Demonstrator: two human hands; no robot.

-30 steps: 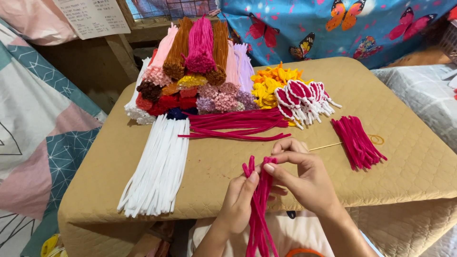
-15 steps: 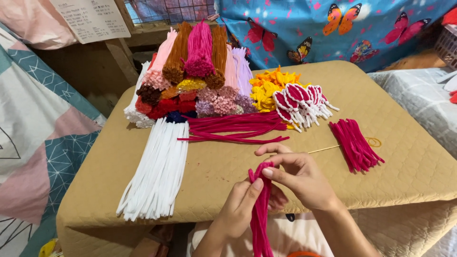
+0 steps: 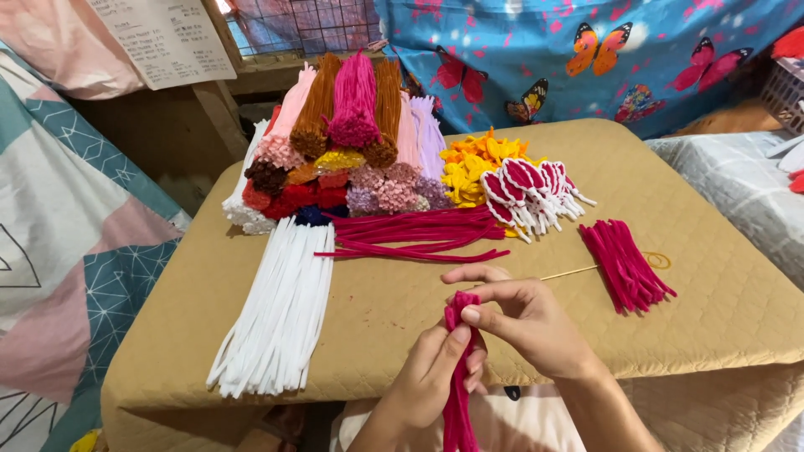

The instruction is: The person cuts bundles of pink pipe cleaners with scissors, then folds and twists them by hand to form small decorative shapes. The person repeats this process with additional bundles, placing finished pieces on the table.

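My right hand (image 3: pixel 532 322) pinches the top of a bunch of dark pink fuzzy sticks (image 3: pixel 459 368). My thumb and first finger are closed tight on the bent tips. My left hand (image 3: pixel 431 377) is wrapped around the same bunch a little lower down, fingers shut on it. The bunch stands up between my two hands and hangs down toward my lap, at the near edge of the table (image 3: pixel 167 335).

Just past my right hand lies a thin yellow stick (image 3: pixel 569 273). To the right of it is a small pile of short pink sticks (image 3: pixel 624 264). Farther out, in the middle of the table, lie long pink sticks (image 3: pixel 419 233). To the left is a wide row of white fuzzy sticks (image 3: pixel 280 310), running from near to far.

At the far side is a big heap of fuzzy sticks in many colors (image 3: pixel 343 142). Right of that heap are yellow fuzzy shapes (image 3: pixel 469 163) and pink and white loops (image 3: pixel 532 188). Behind the table hangs a blue cloth with butterflies (image 3: pixel 586 59).
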